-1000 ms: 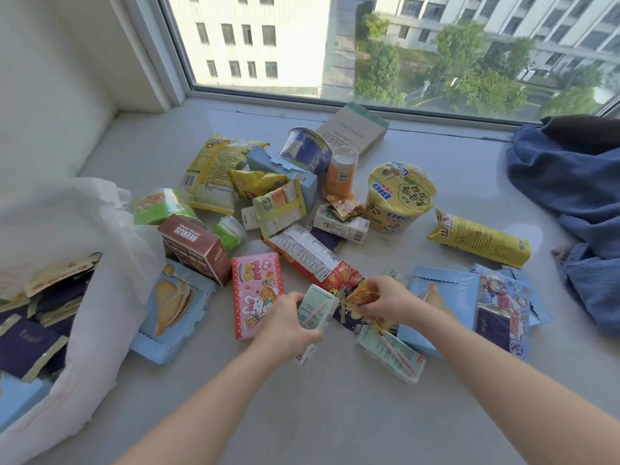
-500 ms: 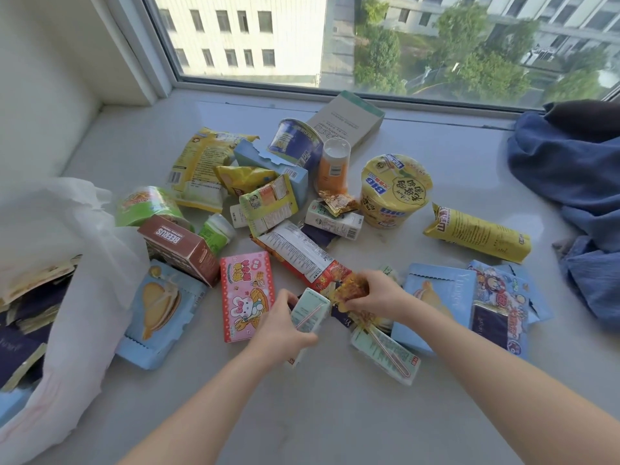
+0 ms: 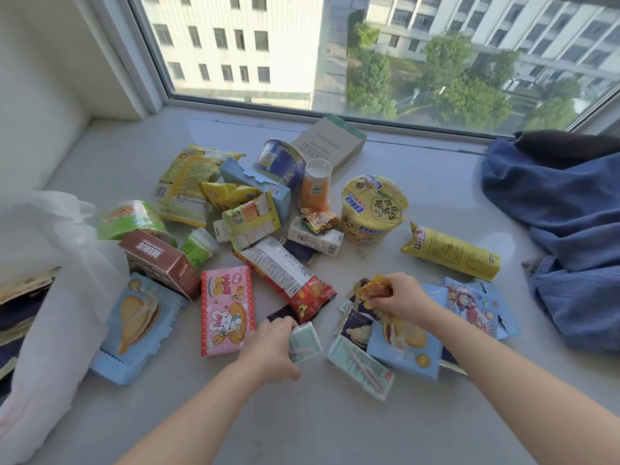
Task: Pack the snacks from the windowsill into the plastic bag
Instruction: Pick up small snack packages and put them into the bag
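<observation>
While most of the snacks lie heaped on the windowsill, both hands work at the pile's near edge. The left hand, at six o'clock of the heap, curls its fingers round a small pale-green drink carton. The right hand, at four o'clock, pinches a crinkled orange wrapper between thumb and fingertips. The carton looks stiff and boxy, probably with some liquid weight, so a grip across its flat sides should suit; a hard squeeze might buckle it. The wrapper looks light, thin and slippery, best taken by a bunched edge. The white plastic bag gapes at nine o'clock, soft-walled and likely to sag shut unless its mouth is held.
</observation>
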